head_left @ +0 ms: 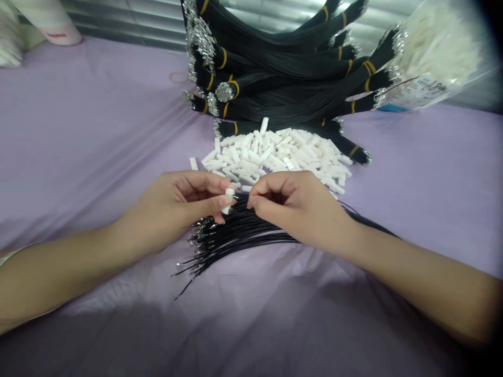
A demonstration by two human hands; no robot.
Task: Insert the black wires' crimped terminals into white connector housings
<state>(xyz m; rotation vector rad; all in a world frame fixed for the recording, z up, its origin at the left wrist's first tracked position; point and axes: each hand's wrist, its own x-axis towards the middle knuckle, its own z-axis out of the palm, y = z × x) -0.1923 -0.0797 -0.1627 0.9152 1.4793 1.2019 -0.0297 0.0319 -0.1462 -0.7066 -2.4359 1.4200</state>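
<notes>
Between thumb and fingers, my left hand (pixel 184 201) pinches a small white plastic connector housing (pixel 228 201), held tilted with its slotted end up. Close to its right side, my right hand (pixel 291 201) is closed in a pinch; the fingertips seem to grip a thin black wire, though most of it is hidden. Below both hands lies a loose spread of black wires (pixel 236 230) with metal crimp terminals at their left ends. Just beyond the hands is a heap of white connector housings (pixel 275 154).
Bundles of black wires (pixel 283 68) tied with yellow bands are stacked at the back. At the back right stands a clear plastic bag (pixel 440 57) of white pieces. A white container (pixel 55 21) is at the far left. A purple cloth (pixel 98 131) covers the table.
</notes>
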